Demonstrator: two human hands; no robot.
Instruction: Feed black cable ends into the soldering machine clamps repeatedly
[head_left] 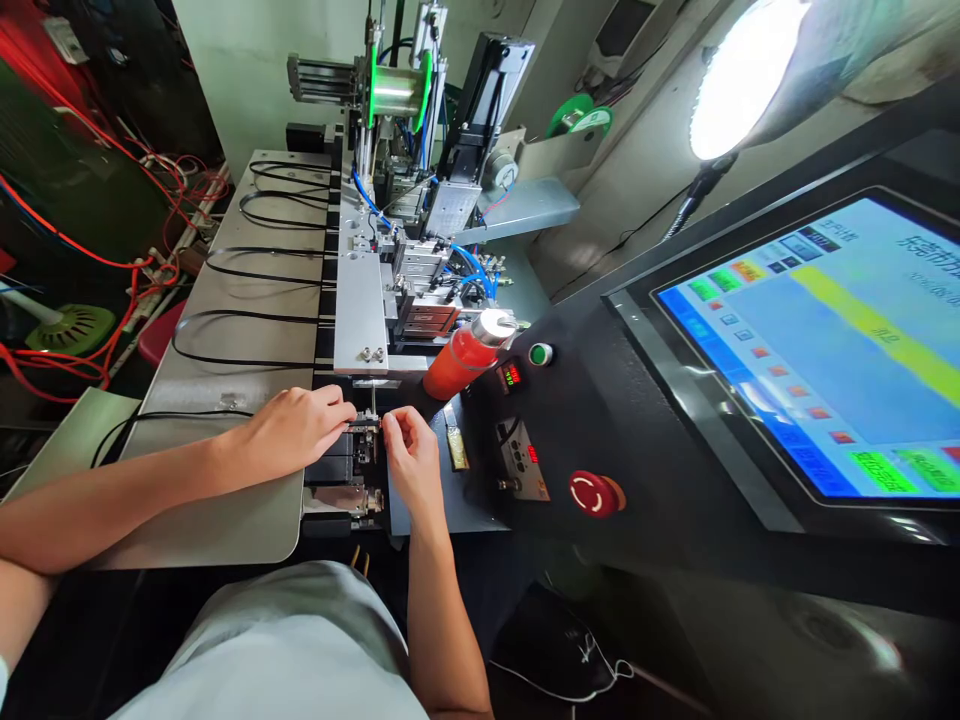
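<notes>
My left hand [296,430] reaches in from the left over the metal plate, its fingertips closed on a black cable [187,413] at the edge of a small metal fixture [365,438]. Part of the cable is hidden under the hand. On the other side of the fixture, my right hand [412,455] has thumb and forefinger pinched together. Whatever sits between those fingertips is too small to make out. Farther up the plate, several looped black cables [255,255] lie in a row, their ends running into the machine's track.
A red bottle [465,355] stands just beyond my right hand. To the right are a red emergency stop button [595,493], a green button [540,354] and a lit touchscreen [825,340]. A wire spool [397,92] sits atop the machine; a bright lamp [739,80] hangs upper right.
</notes>
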